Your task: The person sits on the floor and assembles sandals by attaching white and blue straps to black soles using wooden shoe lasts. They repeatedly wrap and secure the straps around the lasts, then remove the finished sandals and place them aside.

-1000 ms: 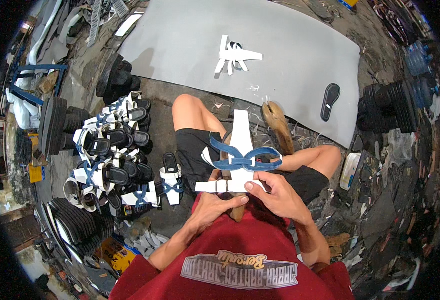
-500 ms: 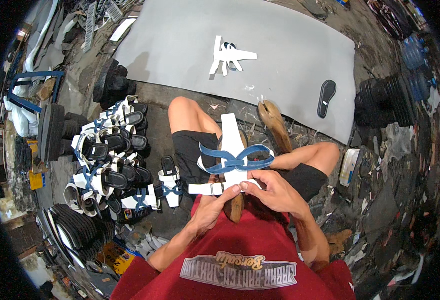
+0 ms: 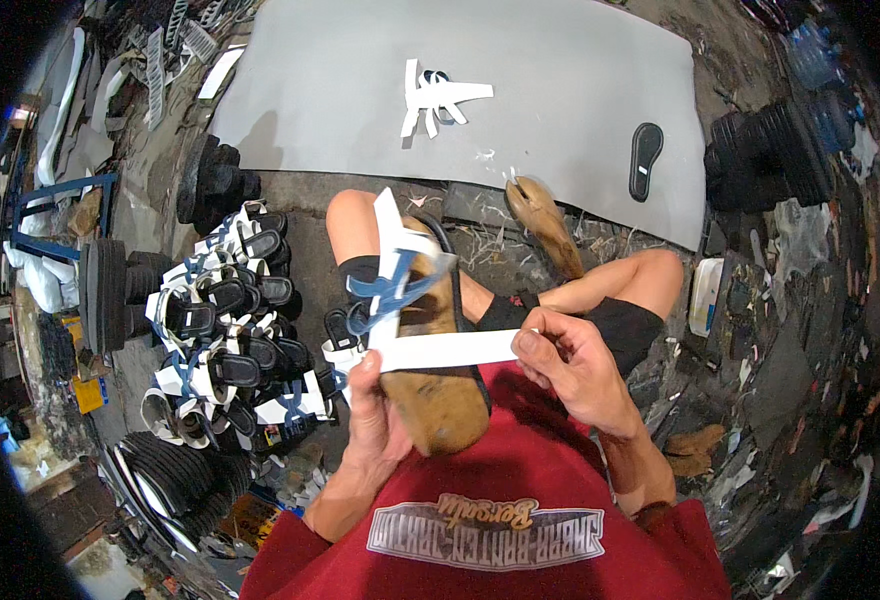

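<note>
Where the wooden last (image 3: 438,415) is blocking sight: the fingers of my left hand (image 3: 372,425) are lying mostly behind it; only the thumb and part of the hand are showing.
Dark edging on the last: it is running along the right side; I cannot tell whether it is forming a separate piece.
Strap end: my right fingertips are covering it, so its exact finish is staying hidden from me.
Left hand: it is curving partly closed around the last's left side, its thumb touching the corner of the white strap (image 3: 450,349).
Right hand (image 3: 575,365): it is closing narrowly, thumb and finger pinching the strap's right end; the remaining fingers are curling beneath.
White strap: it is lying nearly level across the last, above my lap, looking flat, plain and taut.
White strip (image 3: 388,230): it is standing along the last's left side, leaning slightly, its far end tapering.
Blue straps (image 3: 395,295): they are looping across the white strip; their crossing is appearing partly blurred.
Sandal (image 3: 342,335): it is sitting left of the last, partly hidden by my left hand.
Second last (image 3: 545,230): it is lying beyond my lap, near the grey sheet (image 3: 560,100).
</note>
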### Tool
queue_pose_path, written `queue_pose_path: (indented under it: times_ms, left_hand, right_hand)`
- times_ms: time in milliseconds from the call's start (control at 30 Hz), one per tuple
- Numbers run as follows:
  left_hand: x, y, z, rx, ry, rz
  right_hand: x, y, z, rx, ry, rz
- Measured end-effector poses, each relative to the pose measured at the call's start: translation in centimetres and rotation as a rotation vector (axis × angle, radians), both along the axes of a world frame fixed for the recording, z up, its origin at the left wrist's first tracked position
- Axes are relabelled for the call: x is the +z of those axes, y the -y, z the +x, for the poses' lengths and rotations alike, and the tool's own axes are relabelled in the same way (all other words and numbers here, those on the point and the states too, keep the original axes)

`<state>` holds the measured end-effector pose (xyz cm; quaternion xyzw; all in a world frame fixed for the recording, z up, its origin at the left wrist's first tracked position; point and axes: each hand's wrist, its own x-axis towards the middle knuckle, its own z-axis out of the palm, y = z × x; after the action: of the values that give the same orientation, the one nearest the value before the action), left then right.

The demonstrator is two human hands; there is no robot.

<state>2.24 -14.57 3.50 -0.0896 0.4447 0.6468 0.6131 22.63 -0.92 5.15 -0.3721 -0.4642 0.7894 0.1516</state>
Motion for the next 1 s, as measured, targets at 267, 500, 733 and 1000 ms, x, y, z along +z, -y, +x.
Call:
queue_pose_path:
  times_ms: [267,500,733,1000]
  left_hand:
    - [1.1,6.3,-1.1,0.194,0.502,0.222]
    - [-0.3,6.8,-1.0,0.120,0.397,0.317]
    - [-2.2,7.0,-0.5,0.104,0.558,0.312]
    - [-0.5,4.1,-0.9,-0.115,0.235,0.167]
  right_hand:
    - [3.9,3.3,-0.1,0.067,0.005,-0.043]
    - [3.8,3.8,0.2,0.138,0.089,0.062]
    - [2.7,4.3,0.0,0.122,0.029,-0.079]
    - [-3.0,5.7,-1.9,0.043,-0.282,-0.234]
